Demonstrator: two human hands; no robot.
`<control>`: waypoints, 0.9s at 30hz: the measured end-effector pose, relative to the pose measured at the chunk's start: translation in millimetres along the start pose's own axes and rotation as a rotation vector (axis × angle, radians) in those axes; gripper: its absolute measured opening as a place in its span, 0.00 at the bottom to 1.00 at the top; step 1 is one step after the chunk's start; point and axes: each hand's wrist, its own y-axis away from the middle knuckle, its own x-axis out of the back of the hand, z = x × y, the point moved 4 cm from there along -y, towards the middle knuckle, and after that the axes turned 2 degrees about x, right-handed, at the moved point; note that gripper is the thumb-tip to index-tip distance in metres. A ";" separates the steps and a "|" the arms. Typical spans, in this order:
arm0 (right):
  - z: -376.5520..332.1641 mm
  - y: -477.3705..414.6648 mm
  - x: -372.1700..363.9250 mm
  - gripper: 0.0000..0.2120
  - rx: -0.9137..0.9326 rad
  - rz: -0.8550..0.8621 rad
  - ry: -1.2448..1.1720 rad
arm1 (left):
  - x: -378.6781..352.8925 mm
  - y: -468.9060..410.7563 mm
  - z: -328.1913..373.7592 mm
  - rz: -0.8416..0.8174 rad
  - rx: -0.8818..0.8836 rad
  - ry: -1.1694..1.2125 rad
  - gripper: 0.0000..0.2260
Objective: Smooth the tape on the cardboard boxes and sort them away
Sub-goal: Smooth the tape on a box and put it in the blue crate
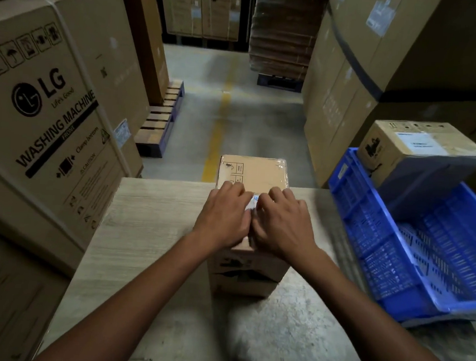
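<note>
Head view, box: a small brown cardboard box (253, 173) stands on the far middle of a pale wood-grain table (148, 216), its far end reaching past the table edge.
Head view, box surface: printed handling symbols sit on the top, dark print on the near side, and glossy clear tape (282, 166) wraps the top and shines at the far right corner.
Left hand: the left hand (224, 210) lies palm down on the near part of the top, fingers spread forward and pressing.
Right hand: the right hand (282, 223) lies palm down beside it, thumbs almost touching; neither hand grips anything.
Second box: another taped cardboard box (421, 155) with a white label rests tilted on the far corner of a blue crate (425, 252) right of the table.
Surroundings: a large washing machine carton (45, 114) stands to the left, with more tall cartons across a concrete floor (236, 117).
Hidden: the hands cover the near half of the top; a bright patch between them is too blurred to identify.
Hard to read: the small box's print and the label are illegible.
</note>
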 end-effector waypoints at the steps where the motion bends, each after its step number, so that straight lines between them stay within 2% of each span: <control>1: 3.6 -8.7 -0.6 0.15 -0.011 -0.042 -0.002 | 1.5 -5.3 -1.2 0.004 0.012 -0.001 0.16; 3: 8.5 -16.7 -4.9 0.18 -0.039 -0.084 -0.061 | -2.6 -8.7 -3.5 -0.038 0.039 0.029 0.20; 6: 8.4 -14.0 -14.5 0.29 -0.065 -0.200 -0.213 | -9.3 -9.5 -7.4 -0.114 0.072 0.043 0.23; 8: 9.1 -15.9 -14.6 0.26 -0.085 -0.204 -0.198 | -7.0 -14.0 -9.4 -0.132 0.087 0.053 0.23; 11: 12.0 -35.9 -9.0 0.18 -0.119 -0.087 -0.041 | -1.0 -9.5 -0.9 -0.153 0.187 0.097 0.22; 13: 16.2 -52.3 -11.2 0.18 -0.180 -0.066 0.016 | -2.8 6.1 8.4 -0.146 0.289 0.136 0.21; 15: 27.3 -65.8 -21.5 0.21 -0.235 -0.110 -0.044 | -10.1 24.9 19.0 -0.135 0.337 0.150 0.23; 19: 49.0 -81.4 -37.9 0.32 -0.263 -0.268 -0.348 | -13.7 39.6 21.6 0.104 0.251 0.039 0.26; 21: 59.0 -80.5 -39.7 0.34 -0.308 -0.225 -0.332 | -15.0 31.4 9.8 0.185 0.127 0.080 0.22; 24: 76.2 -67.8 -37.0 0.35 -0.497 -0.184 -0.233 | -11.9 12.1 -24.2 0.307 -0.065 0.145 0.15; 25: 82.8 -61.6 -34.7 0.35 -0.550 -0.155 -0.223 | -8.8 4.5 -39.6 0.377 -0.057 0.154 0.13; 27: 95.3 -46.7 -27.0 0.32 -0.627 -0.077 -0.262 | -6.7 -9.8 -70.1 0.472 0.119 0.172 0.13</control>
